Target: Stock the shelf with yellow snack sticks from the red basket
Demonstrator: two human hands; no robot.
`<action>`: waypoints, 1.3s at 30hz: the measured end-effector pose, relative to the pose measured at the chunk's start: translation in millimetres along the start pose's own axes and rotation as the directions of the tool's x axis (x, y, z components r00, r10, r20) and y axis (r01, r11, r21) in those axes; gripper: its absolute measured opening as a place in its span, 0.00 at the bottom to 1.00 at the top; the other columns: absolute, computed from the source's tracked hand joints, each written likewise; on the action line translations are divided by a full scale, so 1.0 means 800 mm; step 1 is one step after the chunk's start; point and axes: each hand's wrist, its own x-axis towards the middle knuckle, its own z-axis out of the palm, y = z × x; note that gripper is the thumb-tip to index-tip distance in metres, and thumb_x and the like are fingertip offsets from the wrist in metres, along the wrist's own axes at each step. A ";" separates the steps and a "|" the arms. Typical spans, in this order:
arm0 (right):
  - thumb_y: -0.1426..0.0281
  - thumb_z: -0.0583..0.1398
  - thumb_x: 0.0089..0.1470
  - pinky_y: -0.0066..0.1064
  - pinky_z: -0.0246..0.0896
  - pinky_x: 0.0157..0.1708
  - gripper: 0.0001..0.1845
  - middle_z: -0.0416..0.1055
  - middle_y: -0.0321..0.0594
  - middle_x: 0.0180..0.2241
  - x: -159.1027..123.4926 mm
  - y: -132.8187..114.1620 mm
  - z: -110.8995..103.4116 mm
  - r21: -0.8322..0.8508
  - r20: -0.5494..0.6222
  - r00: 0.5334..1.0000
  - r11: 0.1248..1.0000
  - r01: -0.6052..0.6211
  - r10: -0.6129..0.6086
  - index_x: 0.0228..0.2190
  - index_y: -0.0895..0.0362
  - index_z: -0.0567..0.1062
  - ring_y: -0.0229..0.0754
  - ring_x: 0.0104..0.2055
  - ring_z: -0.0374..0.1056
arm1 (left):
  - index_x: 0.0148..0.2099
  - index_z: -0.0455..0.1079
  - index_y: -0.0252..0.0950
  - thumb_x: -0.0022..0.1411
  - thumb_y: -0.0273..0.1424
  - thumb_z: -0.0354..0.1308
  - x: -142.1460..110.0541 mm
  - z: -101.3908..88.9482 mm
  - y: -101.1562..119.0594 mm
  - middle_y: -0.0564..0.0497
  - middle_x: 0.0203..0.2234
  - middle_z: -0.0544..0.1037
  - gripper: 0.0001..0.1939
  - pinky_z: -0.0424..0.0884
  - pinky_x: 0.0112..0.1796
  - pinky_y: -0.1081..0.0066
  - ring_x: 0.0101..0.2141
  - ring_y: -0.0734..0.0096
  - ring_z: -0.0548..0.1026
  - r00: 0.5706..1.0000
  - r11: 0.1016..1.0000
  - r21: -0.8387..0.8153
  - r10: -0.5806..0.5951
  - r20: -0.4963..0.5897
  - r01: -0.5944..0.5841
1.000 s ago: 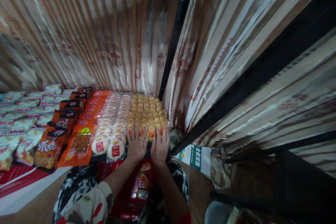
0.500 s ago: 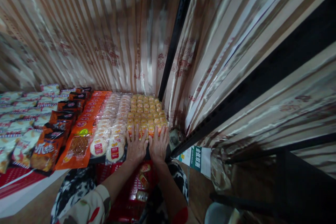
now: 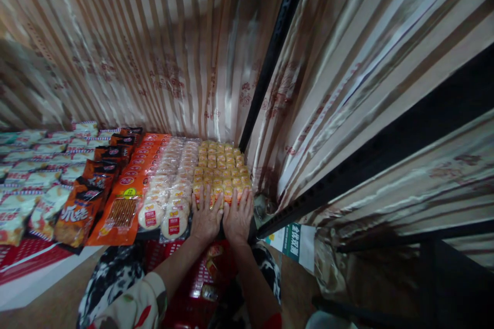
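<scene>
Small yellow-wrapped snack packs (image 3: pixel 222 164) lie in tight rows at the right end of a shelf. My left hand (image 3: pixel 206 221) rests flat with fingers stretched against the front of these rows. Beside it, my right hand (image 3: pixel 237 218) lies the same way, fingers spread on the front packs at the right. Neither hand grips anything. Just left of my left hand are clear packs of round white rice crackers (image 3: pixel 173 221). Between my forearms, a red basket (image 3: pixel 185 288) at my knees holds a few wrapped packs (image 3: pixel 211 267).
Orange bags of stick snacks (image 3: pixel 119 211), dark orange bags (image 3: pixel 79 216) and white snack bags (image 3: pixel 19 211) line the shelf leftward. Behind hangs a striped curtain (image 3: pixel 173 61). Black metal posts (image 3: pixel 266 77) rise at the right, near a green-and-white printed sheet (image 3: pixel 295 244).
The whole scene has shifted slightly right in view as the head turned. Both hands stay on the front of the yellow packs, with little visible movement.
</scene>
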 end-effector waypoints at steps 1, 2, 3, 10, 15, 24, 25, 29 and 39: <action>0.67 0.50 0.58 0.54 0.44 0.56 0.27 0.42 0.58 0.64 0.000 0.000 0.000 -0.006 0.003 1.000 1.000 -0.002 0.002 0.58 0.63 0.59 0.57 0.66 0.33 | 0.62 0.55 0.49 0.62 0.37 0.50 0.000 0.000 0.000 0.47 0.64 0.50 0.26 0.47 0.57 0.41 0.63 0.49 0.44 1.000 1.000 0.002 0.000 0.003 0.000; 0.67 0.50 0.58 0.54 0.44 0.56 0.27 0.42 0.58 0.63 0.000 0.000 0.001 -0.011 0.009 1.000 1.000 -0.002 0.002 0.58 0.63 0.59 0.57 0.66 0.33 | 0.62 0.55 0.49 0.62 0.38 0.49 0.001 -0.001 0.000 0.47 0.64 0.50 0.25 0.47 0.57 0.41 0.63 0.49 0.44 1.000 1.000 0.005 0.001 0.008 -0.001; 0.67 0.50 0.58 0.54 0.44 0.56 0.27 0.42 0.58 0.63 0.000 0.000 0.001 -0.016 0.015 1.000 1.000 -0.004 0.004 0.58 0.63 0.59 0.57 0.66 0.33 | 0.62 0.55 0.49 0.62 0.38 0.49 0.001 -0.001 0.000 0.47 0.64 0.50 0.25 0.46 0.57 0.42 0.63 0.49 0.45 1.000 1.000 0.009 0.000 0.015 0.000; 0.66 0.49 0.59 0.53 0.42 0.57 0.28 0.43 0.60 0.63 0.001 -0.002 0.000 -0.038 0.016 1.000 0.999 0.000 0.001 0.58 0.65 0.59 0.58 0.65 0.33 | 0.62 0.53 0.51 0.62 0.41 0.49 0.000 0.000 0.000 0.48 0.64 0.50 0.26 0.44 0.58 0.44 0.63 0.51 0.46 0.999 0.999 0.037 -0.017 0.046 0.016; 0.65 0.47 0.59 0.53 0.41 0.58 0.28 0.43 0.62 0.63 0.000 0.000 0.004 -0.030 -0.003 1.000 0.999 0.011 -0.011 0.57 0.66 0.59 0.58 0.66 0.32 | 0.62 0.53 0.51 0.62 0.41 0.49 -0.001 0.003 0.000 0.48 0.64 0.48 0.26 0.44 0.58 0.43 0.63 0.50 0.44 1.000 0.999 0.036 -0.023 0.012 0.023; 0.63 0.44 0.61 0.56 0.40 0.58 0.29 0.39 0.58 0.64 -0.002 0.002 0.009 0.075 -0.048 0.999 0.997 0.014 -0.010 0.59 0.65 0.57 0.56 0.66 0.30 | 0.64 0.49 0.49 0.62 0.40 0.49 -0.005 -0.002 -0.001 0.47 0.65 0.46 0.29 0.48 0.58 0.45 0.63 0.50 0.43 0.997 0.999 0.049 -0.003 -0.071 0.007; 0.63 0.43 0.61 0.56 0.40 0.57 0.29 0.39 0.58 0.64 -0.002 0.002 0.009 0.085 -0.057 0.998 0.996 0.016 -0.011 0.59 0.65 0.57 0.56 0.66 0.31 | 0.64 0.49 0.48 0.62 0.39 0.50 -0.005 -0.003 -0.002 0.47 0.65 0.46 0.29 0.48 0.58 0.46 0.63 0.50 0.43 0.997 0.999 0.054 0.005 -0.078 -0.001; 0.62 0.43 0.61 0.56 0.41 0.57 0.29 0.40 0.57 0.64 -0.004 0.003 0.011 0.106 -0.100 0.994 0.993 0.044 -0.034 0.59 0.64 0.56 0.56 0.66 0.32 | 0.64 0.50 0.46 0.60 0.37 0.53 -0.005 -0.004 -0.004 0.45 0.65 0.47 0.31 0.50 0.58 0.45 0.63 0.49 0.44 0.996 0.998 0.062 0.031 -0.086 -0.026; 0.64 0.43 0.62 0.53 0.45 0.56 0.29 0.44 0.54 0.64 -0.023 -0.006 -0.006 0.183 -0.147 0.985 0.976 0.121 -0.095 0.62 0.60 0.48 0.52 0.66 0.35 | 0.65 0.50 0.40 0.61 0.33 0.51 -0.066 -0.061 -0.027 0.43 0.65 0.47 0.30 0.48 0.58 0.47 0.64 0.51 0.40 0.979 0.999 0.043 -0.015 -0.204 0.024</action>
